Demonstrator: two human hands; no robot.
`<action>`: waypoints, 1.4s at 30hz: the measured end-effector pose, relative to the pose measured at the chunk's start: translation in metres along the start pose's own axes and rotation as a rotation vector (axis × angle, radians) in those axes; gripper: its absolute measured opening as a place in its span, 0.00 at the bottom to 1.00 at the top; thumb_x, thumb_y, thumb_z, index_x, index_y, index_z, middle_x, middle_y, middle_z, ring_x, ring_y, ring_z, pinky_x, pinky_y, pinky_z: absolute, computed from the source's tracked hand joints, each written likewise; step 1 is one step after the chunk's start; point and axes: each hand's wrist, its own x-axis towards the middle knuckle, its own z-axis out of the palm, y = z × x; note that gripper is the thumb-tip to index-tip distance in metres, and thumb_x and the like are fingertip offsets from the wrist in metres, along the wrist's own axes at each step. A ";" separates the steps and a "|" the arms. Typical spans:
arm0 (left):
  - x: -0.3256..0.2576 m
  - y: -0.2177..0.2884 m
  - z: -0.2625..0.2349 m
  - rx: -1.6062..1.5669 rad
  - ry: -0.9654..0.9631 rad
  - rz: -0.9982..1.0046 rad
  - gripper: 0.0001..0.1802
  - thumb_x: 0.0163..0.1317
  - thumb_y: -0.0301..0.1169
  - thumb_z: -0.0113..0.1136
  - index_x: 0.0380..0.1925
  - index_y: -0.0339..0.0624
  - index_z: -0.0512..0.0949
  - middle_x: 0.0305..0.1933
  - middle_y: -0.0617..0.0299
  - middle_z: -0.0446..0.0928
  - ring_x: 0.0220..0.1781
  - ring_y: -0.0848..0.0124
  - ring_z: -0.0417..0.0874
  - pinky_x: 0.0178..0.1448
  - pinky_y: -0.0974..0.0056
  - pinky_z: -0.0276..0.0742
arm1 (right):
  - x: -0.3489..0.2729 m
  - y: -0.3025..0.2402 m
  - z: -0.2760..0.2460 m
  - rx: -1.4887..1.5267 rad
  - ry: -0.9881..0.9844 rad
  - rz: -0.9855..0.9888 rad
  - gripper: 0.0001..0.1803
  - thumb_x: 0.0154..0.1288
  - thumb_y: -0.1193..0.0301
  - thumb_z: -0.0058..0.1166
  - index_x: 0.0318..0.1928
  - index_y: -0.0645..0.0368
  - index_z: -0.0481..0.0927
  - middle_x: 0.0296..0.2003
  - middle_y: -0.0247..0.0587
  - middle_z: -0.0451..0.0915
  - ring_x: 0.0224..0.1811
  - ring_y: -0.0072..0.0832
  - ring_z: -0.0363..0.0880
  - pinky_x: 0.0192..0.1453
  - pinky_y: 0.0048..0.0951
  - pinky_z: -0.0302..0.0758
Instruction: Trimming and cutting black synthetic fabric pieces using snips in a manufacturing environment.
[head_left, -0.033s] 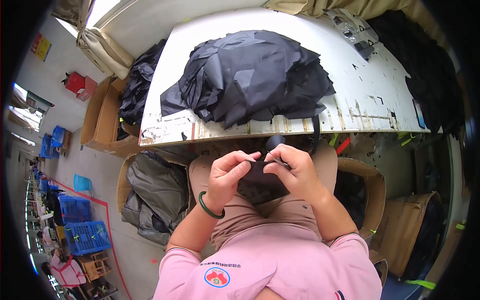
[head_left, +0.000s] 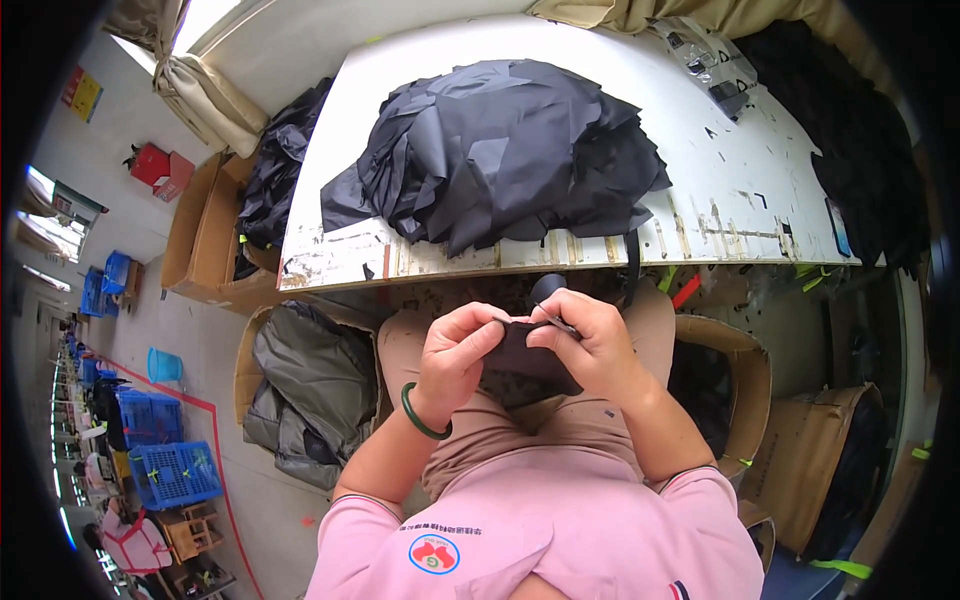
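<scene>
Over my lap I hold a small black fabric piece [head_left: 525, 362] stretched between both hands. My left hand [head_left: 452, 352] pinches its upper left edge between thumb and fingers. My right hand [head_left: 594, 342] is closed on the upper right edge. A slim metal tool [head_left: 561, 325], which looks like thread snips, also sits in the right fingers; its tips are hard to make out. Just beyond that hand is a dark rounded flap [head_left: 549, 289], partly hidden by the fingers. On the table ahead lies a large heap of black fabric pieces [head_left: 510, 150].
The white table [head_left: 335, 255] has a worn front edge just past my hands. A carton of grey-black fabric [head_left: 310, 380] stands by my left knee; another carton [head_left: 750, 380] is at my right. More black fabric [head_left: 850, 150] hangs over the table's right side.
My left fingertips have drawn in and closed on the fabric edge, where the index finger stuck out before. The right hand has barely moved.
</scene>
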 end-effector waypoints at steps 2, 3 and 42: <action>-0.002 -0.003 0.006 -0.188 0.103 -0.135 0.08 0.64 0.24 0.55 0.42 0.36 0.76 0.38 0.68 0.75 0.43 0.79 0.75 0.55 0.73 0.68 | -0.003 0.000 0.001 0.005 0.000 0.024 0.09 0.56 0.75 0.62 0.33 0.65 0.76 0.29 0.45 0.76 0.29 0.38 0.75 0.35 0.30 0.72; -0.003 -0.008 0.004 -0.274 0.098 -0.110 0.08 0.64 0.23 0.56 0.43 0.37 0.74 0.38 0.67 0.76 0.43 0.81 0.75 0.52 0.76 0.69 | -0.004 0.000 0.002 0.007 -0.001 0.027 0.09 0.56 0.75 0.62 0.33 0.65 0.76 0.29 0.45 0.76 0.29 0.38 0.75 0.35 0.30 0.72; -0.017 -0.020 0.008 0.376 0.363 0.349 0.07 0.55 0.13 0.60 0.32 0.35 0.76 0.40 0.62 0.72 0.40 0.77 0.72 0.43 0.74 0.68 | -0.028 0.003 0.010 0.075 0.071 0.145 0.15 0.65 0.64 0.58 0.38 0.66 0.73 0.31 0.39 0.70 0.31 0.27 0.70 0.37 0.26 0.69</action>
